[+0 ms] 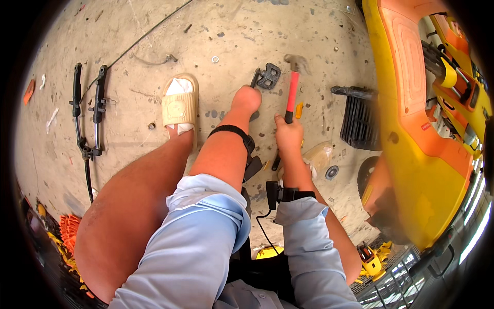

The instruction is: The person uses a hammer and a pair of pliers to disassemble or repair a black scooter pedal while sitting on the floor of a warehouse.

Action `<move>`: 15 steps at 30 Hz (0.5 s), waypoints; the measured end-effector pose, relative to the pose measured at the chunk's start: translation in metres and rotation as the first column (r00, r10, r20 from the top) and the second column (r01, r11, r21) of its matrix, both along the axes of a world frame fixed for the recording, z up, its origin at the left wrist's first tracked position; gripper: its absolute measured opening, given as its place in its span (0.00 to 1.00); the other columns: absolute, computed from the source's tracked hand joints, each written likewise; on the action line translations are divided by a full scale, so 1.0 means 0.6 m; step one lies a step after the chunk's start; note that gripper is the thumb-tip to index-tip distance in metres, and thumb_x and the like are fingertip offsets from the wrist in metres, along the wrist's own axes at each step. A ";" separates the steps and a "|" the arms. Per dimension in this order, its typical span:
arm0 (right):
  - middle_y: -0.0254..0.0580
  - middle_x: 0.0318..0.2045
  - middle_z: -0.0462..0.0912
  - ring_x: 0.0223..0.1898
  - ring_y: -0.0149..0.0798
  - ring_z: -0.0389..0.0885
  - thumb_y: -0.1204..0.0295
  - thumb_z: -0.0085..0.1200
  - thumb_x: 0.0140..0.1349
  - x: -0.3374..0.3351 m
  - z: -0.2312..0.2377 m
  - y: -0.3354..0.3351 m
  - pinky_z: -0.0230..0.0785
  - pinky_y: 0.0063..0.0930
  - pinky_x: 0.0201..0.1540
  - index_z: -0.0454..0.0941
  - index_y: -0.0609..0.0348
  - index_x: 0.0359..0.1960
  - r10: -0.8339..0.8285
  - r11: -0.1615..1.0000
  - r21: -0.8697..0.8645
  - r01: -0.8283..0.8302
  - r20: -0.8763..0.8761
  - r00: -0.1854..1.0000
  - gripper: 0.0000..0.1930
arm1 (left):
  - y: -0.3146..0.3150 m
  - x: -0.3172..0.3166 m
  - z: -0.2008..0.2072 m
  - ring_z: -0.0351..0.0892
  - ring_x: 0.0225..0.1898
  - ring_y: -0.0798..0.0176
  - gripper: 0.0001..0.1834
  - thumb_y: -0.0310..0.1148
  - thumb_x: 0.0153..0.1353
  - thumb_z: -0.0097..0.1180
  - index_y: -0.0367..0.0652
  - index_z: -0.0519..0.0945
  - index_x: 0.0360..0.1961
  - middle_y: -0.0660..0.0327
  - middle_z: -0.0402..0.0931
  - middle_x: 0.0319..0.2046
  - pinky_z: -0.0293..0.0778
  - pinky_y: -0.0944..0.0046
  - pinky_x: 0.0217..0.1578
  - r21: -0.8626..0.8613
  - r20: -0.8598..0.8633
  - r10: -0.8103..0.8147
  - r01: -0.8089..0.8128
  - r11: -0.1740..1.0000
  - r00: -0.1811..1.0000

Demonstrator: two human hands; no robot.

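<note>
My left hand (pixel 247 100) is closed in a fist around a dark bar, which looks like a crank arm. At the bar's far end, a black bicycle pedal (pixel 268 76) sticks out above the fist. To the right, my right hand (pixel 289 133) is wrapped round the handle of a hammer (pixel 292 91) with a red and black grip. The hammer's metal head points away from me, a little right of the pedal, apart from it. The black butt of the handle comes out below my right hand. My fist hides most of the bar.
A black suspension fork (pixel 98 116) lies at the left. At the right stand a large yellow and orange plastic body (pixel 411 103) and a black ribbed part (pixel 356 119). My slippered left foot (pixel 180 103) rests on the stained concrete floor (pixel 139 103). A washer (pixel 215 59) lies farther off.
</note>
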State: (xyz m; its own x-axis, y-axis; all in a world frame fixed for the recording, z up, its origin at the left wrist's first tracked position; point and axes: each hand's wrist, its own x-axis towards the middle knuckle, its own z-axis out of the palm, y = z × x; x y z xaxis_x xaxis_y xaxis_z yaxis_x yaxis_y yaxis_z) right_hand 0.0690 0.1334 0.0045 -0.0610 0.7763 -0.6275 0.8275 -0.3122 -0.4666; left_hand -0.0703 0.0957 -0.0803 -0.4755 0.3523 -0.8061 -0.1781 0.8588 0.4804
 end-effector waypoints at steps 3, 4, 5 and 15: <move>0.47 0.16 0.75 0.22 0.43 0.76 0.61 0.56 0.58 -0.001 0.000 -0.027 0.70 0.39 0.31 0.75 0.69 0.25 0.068 0.991 0.119 -0.057 -0.091 0.993 0.18 | 0.004 -0.009 0.024 0.78 0.48 0.36 0.23 0.41 0.65 0.45 0.28 0.78 0.44 0.35 0.79 0.44 0.74 0.49 0.50 -0.048 0.043 0.008 -0.006 0.999 0.999; 0.47 0.16 0.75 0.22 0.43 0.76 0.61 0.56 0.58 0.010 -0.023 -0.028 0.70 0.39 0.31 0.75 0.69 0.25 0.069 0.991 0.122 -0.057 -0.095 0.993 0.18 | 0.005 -0.010 0.022 0.78 0.48 0.36 0.23 0.41 0.65 0.45 0.28 0.78 0.44 0.35 0.79 0.44 0.74 0.49 0.50 -0.045 0.038 0.008 -0.007 0.999 0.999; 0.46 0.15 0.74 0.19 0.43 0.74 0.63 0.56 0.58 0.042 -0.059 -0.023 0.69 0.39 0.28 0.75 0.69 0.25 0.047 0.999 -0.002 -0.047 0.025 0.999 0.17 | 0.016 0.000 0.016 0.78 0.48 0.36 0.23 0.41 0.65 0.46 0.28 0.78 0.44 0.35 0.79 0.44 0.74 0.49 0.50 -0.019 0.025 -0.019 0.019 1.000 1.000; 0.37 0.14 0.70 0.11 0.36 0.65 0.66 0.58 0.57 0.078 -0.049 0.004 0.57 0.33 0.15 0.74 0.63 0.28 -0.128 0.959 -0.241 0.152 0.111 0.986 0.12 | 0.001 -0.001 -0.003 0.79 0.45 0.36 0.23 0.42 0.64 0.47 0.28 0.78 0.41 0.34 0.79 0.40 0.74 0.48 0.46 0.027 0.010 0.026 -0.026 0.999 1.000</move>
State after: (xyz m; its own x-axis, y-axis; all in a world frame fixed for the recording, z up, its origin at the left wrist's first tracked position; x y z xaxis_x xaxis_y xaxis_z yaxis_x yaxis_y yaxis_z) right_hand 0.1159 0.1357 -0.0249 0.1052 0.5921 -0.7990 0.8035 -0.5240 -0.2824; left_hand -0.0706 0.0963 -0.0823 -0.4771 0.3620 -0.8008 -0.2051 0.8402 0.5020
